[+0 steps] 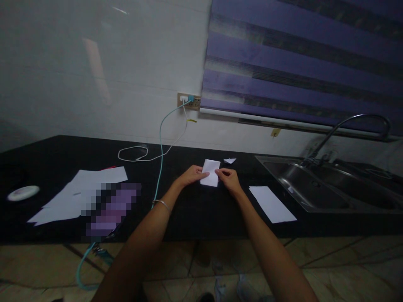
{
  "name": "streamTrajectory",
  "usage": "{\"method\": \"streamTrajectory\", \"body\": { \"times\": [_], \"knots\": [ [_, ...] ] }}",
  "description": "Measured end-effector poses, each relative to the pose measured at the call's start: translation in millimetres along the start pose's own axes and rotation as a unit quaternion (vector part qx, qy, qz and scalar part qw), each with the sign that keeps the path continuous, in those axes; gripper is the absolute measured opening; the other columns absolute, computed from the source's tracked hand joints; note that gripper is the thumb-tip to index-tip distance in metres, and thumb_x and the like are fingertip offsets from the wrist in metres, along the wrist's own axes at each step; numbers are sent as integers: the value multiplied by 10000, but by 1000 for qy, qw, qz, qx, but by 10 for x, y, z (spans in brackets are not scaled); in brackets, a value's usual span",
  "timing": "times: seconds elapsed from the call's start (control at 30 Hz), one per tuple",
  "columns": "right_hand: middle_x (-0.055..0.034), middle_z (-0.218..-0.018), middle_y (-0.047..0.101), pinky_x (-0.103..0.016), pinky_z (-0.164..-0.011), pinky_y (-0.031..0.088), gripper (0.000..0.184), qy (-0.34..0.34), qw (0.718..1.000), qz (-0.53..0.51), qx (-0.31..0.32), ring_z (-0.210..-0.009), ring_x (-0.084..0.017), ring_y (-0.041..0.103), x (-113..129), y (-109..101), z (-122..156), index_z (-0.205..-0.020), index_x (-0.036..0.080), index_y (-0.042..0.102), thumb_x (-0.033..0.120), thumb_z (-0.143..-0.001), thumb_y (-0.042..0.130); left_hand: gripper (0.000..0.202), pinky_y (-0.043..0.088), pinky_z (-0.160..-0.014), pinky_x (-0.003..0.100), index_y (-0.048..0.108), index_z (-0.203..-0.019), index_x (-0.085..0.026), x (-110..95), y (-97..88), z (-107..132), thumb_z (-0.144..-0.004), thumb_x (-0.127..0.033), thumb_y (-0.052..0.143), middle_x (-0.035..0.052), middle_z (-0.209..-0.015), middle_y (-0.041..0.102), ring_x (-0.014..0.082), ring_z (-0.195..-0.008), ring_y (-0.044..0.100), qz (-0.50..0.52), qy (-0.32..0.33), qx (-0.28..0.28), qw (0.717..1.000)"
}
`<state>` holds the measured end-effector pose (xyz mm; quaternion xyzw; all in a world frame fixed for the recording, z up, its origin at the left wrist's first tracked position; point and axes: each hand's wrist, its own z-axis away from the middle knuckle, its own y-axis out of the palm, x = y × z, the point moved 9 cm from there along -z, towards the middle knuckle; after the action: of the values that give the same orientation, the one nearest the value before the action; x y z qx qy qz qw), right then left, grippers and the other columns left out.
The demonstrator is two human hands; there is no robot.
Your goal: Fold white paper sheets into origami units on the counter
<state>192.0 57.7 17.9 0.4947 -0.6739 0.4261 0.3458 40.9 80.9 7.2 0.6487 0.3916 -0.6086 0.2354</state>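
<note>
A small folded white paper (210, 172) lies on the black countertop (195, 209) in the middle of the view. My left hand (192, 175) pinches its left edge with curled fingers. My right hand (229, 179) grips its right edge, fingers closed on the paper. Both arms reach forward from the bottom of the picture. A silver bangle (161, 204) circles my left wrist.
A white sheet (272, 204) lies to the right, near a steel sink (317, 188) with a curved tap (352, 124). A paper scrap (229, 160) sits behind the hands. Several white sheets (78, 193) and a white disc (23, 193) lie left. Cables (161, 142) run from a wall socket (188, 100).
</note>
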Motion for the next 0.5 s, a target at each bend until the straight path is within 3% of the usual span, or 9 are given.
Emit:
{"method": "streamTrajectory", "body": {
  "times": [0.17,0.37,0.5],
  "knots": [
    [-19,-573,604,-268,-512,367,363,-11,999,11,-44,-530,-151,506,9,-113,-19,-708,145,712,504,-718,659,513,376,-512,214,673,-773,-92,12,102,12,-829,-574,505,67,-611,656,123,-526,571,-87,14,48,995],
    [-24,-593,620,-271,-519,370,376,-17,997,33,-68,-545,-157,512,5,-155,-26,-724,139,720,508,-726,646,627,339,-461,226,578,-601,-138,16,119,16,-878,-634,312,15,-434,528,104,-385,460,-167,15,33,985],
    [-22,-596,618,-269,-514,367,359,-11,997,17,-78,-536,-153,507,-21,-170,-33,-726,135,718,489,-721,659,671,329,-460,233,548,-511,-148,-40,146,41,-882,-639,282,20,-401,502,98,-363,430,-187,22,34,981]
  ]
}}
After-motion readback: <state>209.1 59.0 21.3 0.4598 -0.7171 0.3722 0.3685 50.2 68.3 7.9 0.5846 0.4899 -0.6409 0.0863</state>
